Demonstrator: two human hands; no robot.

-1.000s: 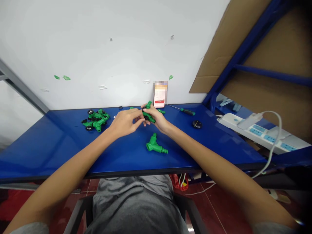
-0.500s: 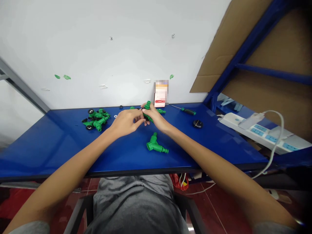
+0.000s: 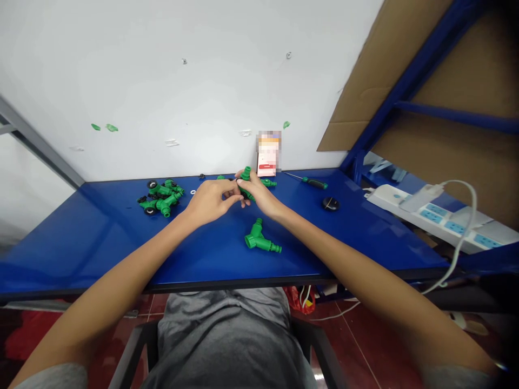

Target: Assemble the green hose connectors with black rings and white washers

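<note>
Both my hands meet over the far middle of the blue table [image 3: 101, 237]. My right hand [image 3: 261, 198] is closed round a green plastic Y-shaped hose connector [image 3: 245, 175], whose top pokes out above my fingers. My left hand [image 3: 211, 199] pinches at the same connector from the left, fingers curled together. A second green Y-connector [image 3: 260, 241] lies on the table just in front of my right wrist. A heap of several more green connectors with black rings [image 3: 160, 196] sits to the left of my left hand.
A green-handled screwdriver [image 3: 311, 182] and a small red and white box [image 3: 268, 160] lie by the wall. A black round cap [image 3: 331, 203] rests right of my hands. A white power strip [image 3: 438, 217] with a cable lies on the blue shelf at right.
My hands have stayed together on the connector, with only small finger movement. The view has tilted slightly.
</note>
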